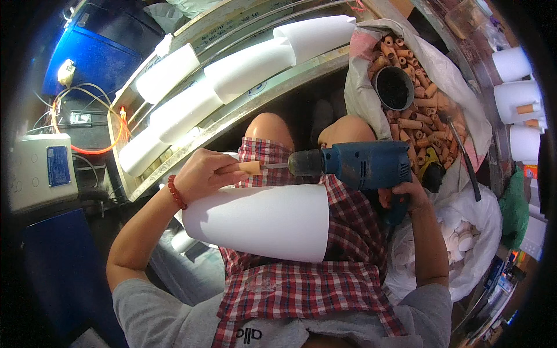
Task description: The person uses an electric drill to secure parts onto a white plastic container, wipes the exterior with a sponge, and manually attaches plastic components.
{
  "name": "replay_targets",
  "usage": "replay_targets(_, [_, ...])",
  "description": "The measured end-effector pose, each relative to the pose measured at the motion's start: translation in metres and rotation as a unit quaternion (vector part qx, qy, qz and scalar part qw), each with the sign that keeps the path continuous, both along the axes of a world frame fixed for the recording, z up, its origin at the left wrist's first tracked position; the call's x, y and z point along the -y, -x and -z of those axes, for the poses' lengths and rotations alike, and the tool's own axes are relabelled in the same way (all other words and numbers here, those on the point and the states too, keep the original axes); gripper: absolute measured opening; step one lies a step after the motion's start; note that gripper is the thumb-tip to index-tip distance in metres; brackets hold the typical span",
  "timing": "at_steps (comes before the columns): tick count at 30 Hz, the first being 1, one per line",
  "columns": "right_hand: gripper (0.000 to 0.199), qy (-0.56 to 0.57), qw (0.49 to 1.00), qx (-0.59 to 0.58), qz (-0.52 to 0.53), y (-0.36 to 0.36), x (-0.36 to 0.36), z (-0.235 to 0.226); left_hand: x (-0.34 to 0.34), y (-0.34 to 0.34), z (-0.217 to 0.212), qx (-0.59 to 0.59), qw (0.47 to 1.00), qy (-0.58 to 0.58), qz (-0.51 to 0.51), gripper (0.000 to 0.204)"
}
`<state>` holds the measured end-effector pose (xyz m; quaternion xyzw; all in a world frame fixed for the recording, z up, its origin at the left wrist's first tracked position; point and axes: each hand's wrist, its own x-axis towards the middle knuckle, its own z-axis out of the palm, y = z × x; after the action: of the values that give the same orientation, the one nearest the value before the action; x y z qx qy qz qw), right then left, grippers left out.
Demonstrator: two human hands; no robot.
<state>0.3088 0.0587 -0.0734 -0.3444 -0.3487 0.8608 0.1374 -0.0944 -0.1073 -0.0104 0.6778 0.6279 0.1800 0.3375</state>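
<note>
My right hand (408, 194) grips the handle of a blue power drill (365, 165), which lies level over my lap with its chuck pointing left. A thin bit (275, 166) runs from the chuck to the end of a short tan tube (249, 168). My left hand (203, 171) pinches that tube between its fingers, a red bead bracelet at the wrist. Across my thighs, just below both hands, rests a white tapered cylinder (261, 223) on its side. Whether the bit enters the tube's hole is too small to tell.
Several white tapered cylinders (249, 66) lie nested in a row along a bench ahead. At the right, an open sack (458, 69) holds many tan tubes (426, 110) and a dark round cup (394, 88). A plastic bag (481, 220) with white pieces stands below it. Orange cable (98, 151) hangs left.
</note>
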Motion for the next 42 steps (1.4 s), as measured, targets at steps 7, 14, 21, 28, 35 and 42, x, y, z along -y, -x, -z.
replay_targets(7, [0.04,-0.056,0.997,0.006,-0.044,0.002,0.001,-0.014,0.011,-0.008,-0.008,-0.019,0.999,0.036,-0.01,0.025])
replay_targets(14, [0.033,-0.153,0.98,0.051,-0.12,-0.006,-0.009,-0.053,0.036,-0.021,0.003,-0.045,0.998,0.027,-0.02,0.034])
replay_targets(21, [0.044,-0.146,0.985,-0.078,0.046,-0.067,-0.017,-0.061,0.051,-0.048,-0.019,-0.084,0.992,0.019,-0.093,0.033])
replay_targets(28, [0.031,-0.099,0.927,0.004,0.363,-0.046,-0.082,-0.041,0.041,-0.086,-0.061,-0.087,0.991,0.091,-0.034,0.04])
replay_targets(35, [0.034,-0.052,0.886,-0.085,0.453,-0.021,-0.168,0.013,0.0,-0.098,-0.086,-0.143,0.99,-0.002,0.007,0.047])
replay_targets(42, [0.034,-0.168,0.928,0.255,0.213,-0.063,-0.145,-0.008,0.013,-0.097,-0.067,-0.166,0.984,0.017,-0.056,0.045])
